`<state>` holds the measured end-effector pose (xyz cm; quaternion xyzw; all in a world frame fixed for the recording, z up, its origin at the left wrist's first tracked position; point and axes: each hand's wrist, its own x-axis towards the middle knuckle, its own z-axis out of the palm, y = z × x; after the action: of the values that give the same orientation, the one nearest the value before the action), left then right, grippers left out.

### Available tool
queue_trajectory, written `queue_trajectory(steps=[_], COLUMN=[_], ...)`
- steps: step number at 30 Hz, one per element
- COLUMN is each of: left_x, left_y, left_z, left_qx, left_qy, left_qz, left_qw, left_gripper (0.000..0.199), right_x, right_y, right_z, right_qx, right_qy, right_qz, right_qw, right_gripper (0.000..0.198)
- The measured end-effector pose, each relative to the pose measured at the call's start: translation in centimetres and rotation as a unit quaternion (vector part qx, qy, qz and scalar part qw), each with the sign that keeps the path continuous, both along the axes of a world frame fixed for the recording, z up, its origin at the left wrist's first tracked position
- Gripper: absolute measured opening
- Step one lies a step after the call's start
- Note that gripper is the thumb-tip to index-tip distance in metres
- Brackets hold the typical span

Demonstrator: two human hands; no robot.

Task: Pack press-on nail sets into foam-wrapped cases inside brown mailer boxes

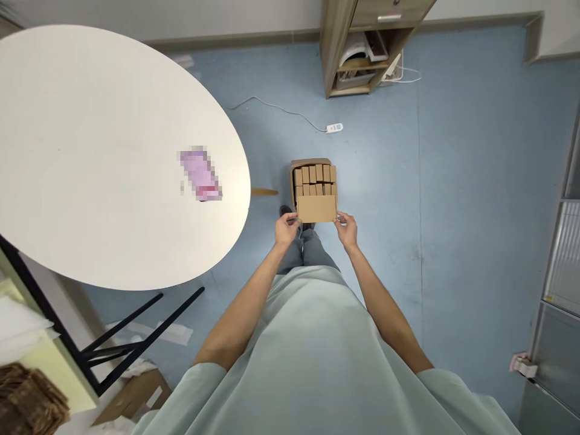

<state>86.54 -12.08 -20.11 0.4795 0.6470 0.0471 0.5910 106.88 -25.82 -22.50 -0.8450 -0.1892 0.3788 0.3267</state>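
Observation:
My left hand pinches the left edge of a plain brown cardboard panel near its lower corner. On the opposite edge, the fingers of my right hand close on the right corner. Whether this panel is a flap of the carton or a separate flat box, I cannot tell. Behind it, an open cardboard carton stands on the floor just beyond my feet. Several small brown boxes are packed upright inside in rows. The panel hides the near part of the carton.
A white oval table with a blurred pink-purple item stands at left. A power strip and its cord lie on the blue floor. Beyond is a wooden cabinet; black metal legs are at lower left.

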Motion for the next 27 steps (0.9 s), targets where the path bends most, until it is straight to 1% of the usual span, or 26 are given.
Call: queue_trajectory(steps=[3, 5, 7, 10, 14, 16, 18, 20, 22, 25, 27], left_x=[0.3, 0.6, 1.0, 1.5, 2.1, 2.4, 2.6, 2.8, 2.9, 3.0, 3.3], left_y=[2.3, 3.8, 5.3, 7.4, 9.8, 10.6, 11.2, 11.7, 12.0, 12.4, 12.6], left_z=[-3.0, -5.8, -9.3, -15.2, -22.7, -25.9, -28.6, -30.7, -32.4, -34.4, -35.3], left_qx=[0.009, 0.018, 0.022, 0.022, 0.026, 0.031, 0.039, 0.05, 0.059, 0.061, 0.058], left_qy=[0.009, 0.009, 0.011, 0.015, 0.007, 0.006, 0.009, 0.01, 0.012, 0.012, -0.005], left_qz=[0.007, 0.011, 0.015, 0.02, 0.015, 0.01, 0.005, -0.003, -0.009, -0.011, -0.008], left_qw=[1.0, 1.0, 1.0, 0.999, 1.0, 0.999, 0.999, 0.999, 0.998, 0.998, 0.998], left_gripper=[0.034, 0.04, 0.044, 0.046, 0.046, 0.047, 0.048, 0.048, 0.049, 0.051, 0.054], right_x=[0.0, -0.1, -0.3, -0.4, 0.5, 1.2, 1.9, 2.3, 2.5, 2.5, 2.5], right_y=[2.9, 4.8, 6.7, 9.3, 12.1, 13.2, 14.1, 14.9, 15.5, 16.2, 16.4], right_z=[-3.3, -6.2, -9.6, -15.3, -22.8, -26.1, -28.9, -31.0, -32.5, -34.0, -34.8], right_qx=[-0.004, -0.004, -0.005, -0.001, -0.004, -0.01, -0.011, -0.006, 0.0, 0.003, -0.006], right_qy=[0.01, 0.011, 0.005, -0.005, -0.002, 0.002, 0.004, 0.002, 0.006, 0.012, 0.002], right_qz=[0.009, 0.012, 0.006, -0.008, -0.012, -0.004, 0.006, 0.011, 0.016, 0.023, 0.024], right_qw=[1.0, 1.0, 1.0, 1.0, 1.0, 1.0, 1.0, 1.0, 1.0, 1.0, 1.0], right_gripper=[0.047, 0.049, 0.05, 0.05, 0.055, 0.057, 0.057, 0.057, 0.058, 0.056, 0.054])
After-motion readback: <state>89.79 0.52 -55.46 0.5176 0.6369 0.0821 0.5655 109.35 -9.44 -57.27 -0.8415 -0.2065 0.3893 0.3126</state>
